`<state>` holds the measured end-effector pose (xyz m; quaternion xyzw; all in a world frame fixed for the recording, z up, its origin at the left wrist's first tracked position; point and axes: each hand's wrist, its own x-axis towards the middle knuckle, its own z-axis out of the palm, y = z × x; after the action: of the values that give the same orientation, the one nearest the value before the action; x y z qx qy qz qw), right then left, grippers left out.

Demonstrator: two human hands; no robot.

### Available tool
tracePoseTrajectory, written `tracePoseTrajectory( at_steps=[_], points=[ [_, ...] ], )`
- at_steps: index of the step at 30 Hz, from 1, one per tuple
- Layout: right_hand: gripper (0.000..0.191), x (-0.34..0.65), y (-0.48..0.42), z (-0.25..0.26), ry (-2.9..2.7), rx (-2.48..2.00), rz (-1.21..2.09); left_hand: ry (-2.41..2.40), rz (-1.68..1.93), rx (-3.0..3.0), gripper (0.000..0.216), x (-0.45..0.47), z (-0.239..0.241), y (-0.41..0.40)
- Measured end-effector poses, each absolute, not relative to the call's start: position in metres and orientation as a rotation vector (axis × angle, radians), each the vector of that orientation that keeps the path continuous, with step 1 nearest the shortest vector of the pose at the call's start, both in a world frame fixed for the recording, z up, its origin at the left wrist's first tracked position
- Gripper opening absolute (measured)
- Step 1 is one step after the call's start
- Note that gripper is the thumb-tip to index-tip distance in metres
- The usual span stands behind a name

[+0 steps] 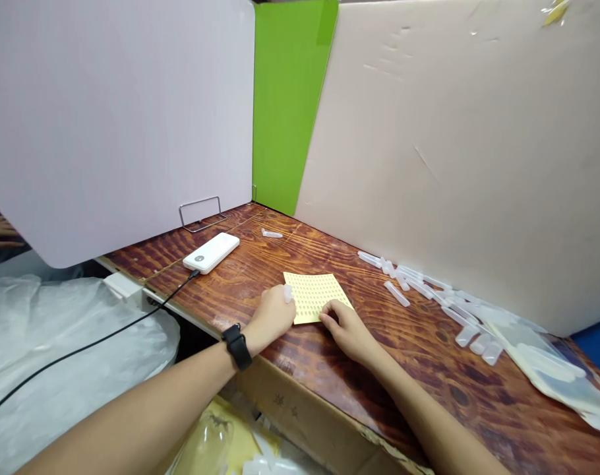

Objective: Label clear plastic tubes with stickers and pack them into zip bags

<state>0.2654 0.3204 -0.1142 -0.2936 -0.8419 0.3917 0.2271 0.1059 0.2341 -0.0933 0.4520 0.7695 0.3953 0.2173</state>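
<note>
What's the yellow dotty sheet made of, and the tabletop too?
The yellow sheet looks like smooth paper: it's thin, with a slightly curved edge. The tabletop looks like shiny reddish-brown wood, since grain shows, though it might be printed.

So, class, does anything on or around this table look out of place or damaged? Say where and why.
One translucent piece lies alone near the back corner, apart from the scattered similar pieces along the pale right-hand panel. That panel shows scratch-like marks, so it looks worn.
</note>
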Motion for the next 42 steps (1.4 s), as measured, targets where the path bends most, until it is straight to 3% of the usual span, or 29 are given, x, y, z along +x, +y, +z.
tracePoseTrajectory(
  at_steps=[4,9,14,36,42],
  points=[
    [0.016,0.269,0.327,-0.112,-2.196,-0.806,1.235,2.188,1.074,1.369,0.012,0.101,-0.088,0.229],
    [0.026,0.274,0.324,-0.100,-2.045,-0.702,1.461,1.865,1.058,1.645,0.023,0.113,-0.090,0.228],
    [0.030,0.276,0.311,-0.088,-1.948,-0.580,1.607,1.641,1.035,1.749,0.020,0.122,-0.096,0.231],
    [0.027,0.269,0.303,-0.097,-1.839,-0.626,1.528,1.585,1.070,1.679,0.022,0.125,-0.104,0.234],
    [0.028,0.268,0.306,-0.105,-1.775,-0.638,1.691,1.602,1.044,1.754,0.021,0.125,-0.102,0.232]
  ],
)
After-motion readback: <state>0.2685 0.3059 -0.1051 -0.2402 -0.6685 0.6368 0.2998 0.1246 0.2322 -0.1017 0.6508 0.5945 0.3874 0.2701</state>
